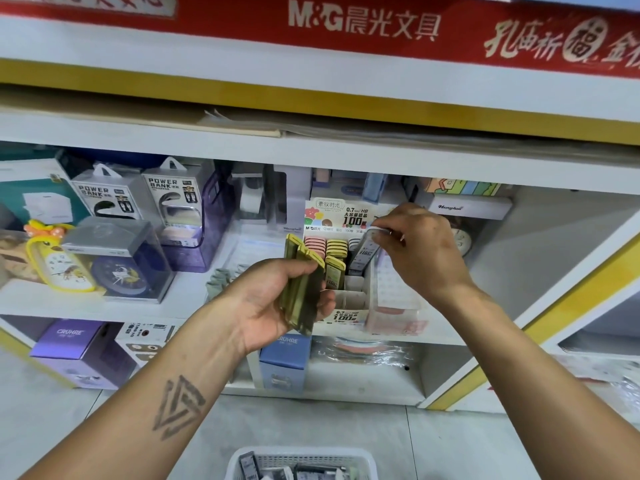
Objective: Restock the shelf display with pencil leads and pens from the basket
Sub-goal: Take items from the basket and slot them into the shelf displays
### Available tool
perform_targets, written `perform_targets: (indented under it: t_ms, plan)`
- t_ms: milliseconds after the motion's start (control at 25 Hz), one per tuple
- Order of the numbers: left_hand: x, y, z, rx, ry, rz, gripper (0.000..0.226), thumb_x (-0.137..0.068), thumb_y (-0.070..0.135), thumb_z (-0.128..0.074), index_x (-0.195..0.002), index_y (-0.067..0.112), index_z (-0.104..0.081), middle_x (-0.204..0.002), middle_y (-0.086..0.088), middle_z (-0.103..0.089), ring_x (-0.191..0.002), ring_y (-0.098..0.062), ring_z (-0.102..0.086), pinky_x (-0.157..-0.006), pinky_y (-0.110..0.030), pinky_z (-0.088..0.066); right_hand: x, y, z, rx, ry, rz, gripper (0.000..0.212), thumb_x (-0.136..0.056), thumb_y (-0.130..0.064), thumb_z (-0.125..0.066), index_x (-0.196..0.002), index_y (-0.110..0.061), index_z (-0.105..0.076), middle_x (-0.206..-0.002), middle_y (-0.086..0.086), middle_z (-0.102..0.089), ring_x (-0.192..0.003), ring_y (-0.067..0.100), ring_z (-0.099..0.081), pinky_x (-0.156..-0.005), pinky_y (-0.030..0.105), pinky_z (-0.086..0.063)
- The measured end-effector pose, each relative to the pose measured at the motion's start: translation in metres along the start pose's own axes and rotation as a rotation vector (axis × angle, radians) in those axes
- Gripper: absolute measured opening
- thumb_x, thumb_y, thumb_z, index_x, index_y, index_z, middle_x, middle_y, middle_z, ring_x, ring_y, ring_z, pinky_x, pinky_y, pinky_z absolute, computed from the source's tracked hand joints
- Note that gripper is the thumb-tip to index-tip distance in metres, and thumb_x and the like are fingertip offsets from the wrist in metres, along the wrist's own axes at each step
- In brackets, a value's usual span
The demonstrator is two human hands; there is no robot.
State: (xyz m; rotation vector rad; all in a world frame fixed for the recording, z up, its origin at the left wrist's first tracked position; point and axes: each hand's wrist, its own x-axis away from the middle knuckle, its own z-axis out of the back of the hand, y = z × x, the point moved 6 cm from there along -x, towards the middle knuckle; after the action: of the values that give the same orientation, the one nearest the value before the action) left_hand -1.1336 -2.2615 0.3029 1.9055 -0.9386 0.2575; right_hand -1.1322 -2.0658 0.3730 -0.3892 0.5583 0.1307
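From my remote seat I see the left hand palm-up in front of the shelf, fingers curled round a stack of yellow-green lead cases. They are flat, slim, translucent plastic slabs with rounded tops, fanned slightly, their upper ends rising above the thumb and their lower ends showing below the palm. The right hand reaches in from the right, its back toward me, thumb and fingertips pinching the rounded top of a single grey lead case. That case tilts, its lower end inside the right-hand column of the cardboard display box, its top just under the fingertips.

The display box stands on the white shelf, a printed card rising at its back (I can read "0.7" and "100" on it). Inside, cases stand in rows by colour: pink cases at the back left, yellow cases in the middle, and a lone yellow one leaning further forward beside the left hand's stack. The front cells show bare white card dividers.

At the bottom edge sits a white plastic basket with a lattice wall, holding dark, blurred packets I cannot identify. Left on the shelf stand clear boxes marked power bank, glossy and hard-edged, and a round clock in a transparent case.
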Motion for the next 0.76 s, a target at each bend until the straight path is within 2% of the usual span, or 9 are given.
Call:
perform_targets:
  t_ms: [200,320,440,480,560,640,680,760]
  plan:
    - [-0.001,-0.002,0.005,-0.050,0.030,-0.011,0.026,-0.093,0.006,-0.060,-0.112,-0.011,-0.060,-0.091,-0.028,-0.072,-0.077,-0.035,-0.074,-0.065,-0.046,-0.062,0.001,-0.007,-0.010,0.028,-0.038,0.017,0.010,-0.090,-0.012,-0.070,-0.100,-0.010,-0.071,-0.091,0.005,-0.069,-0.082,0.025,-0.064,-0.071,0.040,-0.055]
    - [0.000,-0.002,0.006,-0.052,0.028,-0.023,0.031,-0.087,0.004,-0.064,-0.113,-0.011,-0.062,-0.096,-0.029,-0.072,-0.083,-0.035,-0.074,-0.065,-0.045,-0.062,0.001,-0.008,-0.016,0.071,-0.083,0.028,0.003,-0.093,-0.011,-0.067,-0.094,-0.009,-0.067,-0.088,0.004,-0.066,-0.077,0.026,-0.061,-0.067,0.041,-0.053]
    - [-0.001,-0.002,0.006,-0.054,0.009,-0.050,0.032,-0.083,0.003,-0.066,-0.112,-0.011,-0.064,-0.101,-0.029,-0.071,-0.088,-0.037,-0.073,-0.063,-0.043,-0.061,0.007,-0.012,-0.028,0.174,-0.191,0.061,0.018,-0.097,-0.011,-0.057,-0.093,-0.008,-0.074,-0.100,0.005,-0.065,-0.083,0.026,-0.065,-0.069,0.040,-0.055]
    - [-0.001,-0.001,0.005,-0.061,0.000,-0.063,0.032,-0.083,0.002,-0.066,-0.112,-0.011,-0.064,-0.102,-0.029,-0.071,-0.090,-0.038,-0.073,-0.063,-0.043,-0.061,0.007,-0.013,-0.027,0.152,-0.178,0.055,0.018,-0.096,-0.011,-0.057,-0.096,-0.008,-0.076,-0.102,0.005,-0.066,-0.085,0.024,-0.065,-0.072,0.038,-0.055]
    - [-0.001,0.000,0.005,-0.071,-0.019,-0.087,0.031,-0.085,0.000,-0.066,-0.113,-0.011,-0.064,-0.104,-0.030,-0.070,-0.092,-0.039,-0.072,-0.064,-0.044,-0.060,0.005,-0.015,-0.023,-0.076,-0.149,-0.043,0.016,-0.096,-0.014,-0.062,-0.098,-0.014,-0.077,-0.096,-0.001,-0.072,-0.082,0.013,-0.065,-0.075,0.033,-0.054]
    - [-0.001,0.001,0.003,-0.074,-0.032,-0.108,0.030,-0.085,-0.001,-0.066,-0.113,-0.009,-0.064,-0.104,-0.030,-0.070,-0.093,-0.040,-0.072,-0.066,-0.046,-0.060,0.007,-0.016,-0.029,-0.491,-0.255,-0.272,0.010,-0.094,-0.021,-0.068,-0.097,-0.021,-0.077,-0.085,-0.008,-0.076,-0.072,0.001,-0.066,-0.068,0.022,-0.053]
    - [-0.001,0.001,0.002,-0.074,-0.034,-0.117,0.031,-0.083,-0.001,-0.067,-0.113,-0.008,-0.064,-0.104,-0.030,-0.070,-0.093,-0.041,-0.072,-0.067,-0.047,-0.060,0.010,-0.020,-0.036,-0.670,-0.338,-0.372,0.008,-0.092,-0.022,-0.071,-0.098,-0.021,-0.077,-0.083,-0.007,-0.076,-0.069,0.000,-0.067,-0.065,0.020,-0.053]
    - [-0.001,0.001,0.001,-0.075,-0.040,-0.124,0.034,-0.079,0.000,-0.070,-0.112,-0.006,-0.065,-0.104,-0.031,-0.070,-0.094,-0.043,-0.071,-0.070,-0.050,-0.060,0.015,-0.025,-0.046,-0.851,-0.437,-0.479,0.013,-0.088,-0.014,-0.075,-0.100,-0.012,-0.075,-0.081,0.001,-0.076,-0.067,0.010,-0.068,-0.063,0.021,-0.055]
